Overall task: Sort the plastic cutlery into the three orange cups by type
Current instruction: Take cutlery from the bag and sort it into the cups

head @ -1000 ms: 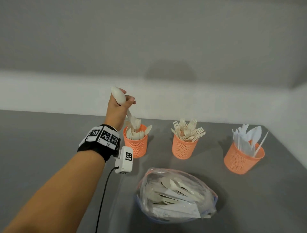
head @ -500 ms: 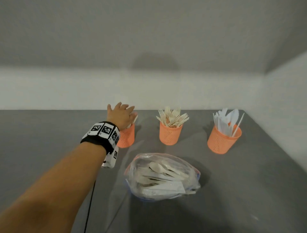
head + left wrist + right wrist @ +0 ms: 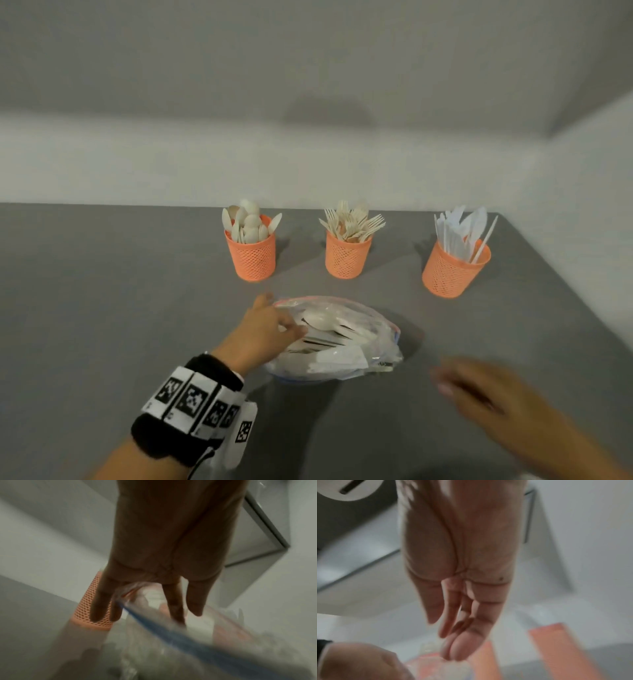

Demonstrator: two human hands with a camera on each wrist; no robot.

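Note:
Three orange mesh cups stand in a row at the back: the spoon cup point(image 3: 251, 255), the fork cup point(image 3: 347, 257) and the knife cup point(image 3: 452, 270). In front of them lies a clear plastic bag point(image 3: 342, 342) with more white cutlery inside. My left hand point(image 3: 284, 323) is at the bag's left opening with its fingers point(image 3: 173, 601) straight, touching the plastic and holding nothing. My right hand point(image 3: 459, 380), blurred, hovers just right of the bag with relaxed fingers point(image 3: 458, 642), empty. The bag's blue rim point(image 3: 171, 632) runs under my left fingers.
The grey table point(image 3: 120, 291) ends at a white wall behind the cups and at the right corner near the knife cup. A tracker band and a cable sit on my left wrist point(image 3: 195, 404). One orange cup point(image 3: 87, 608) shows behind my left fingers.
My left hand left the spoon in the spoon cup and drew back to the bag's opening. My right hand has come into view beside the bag.

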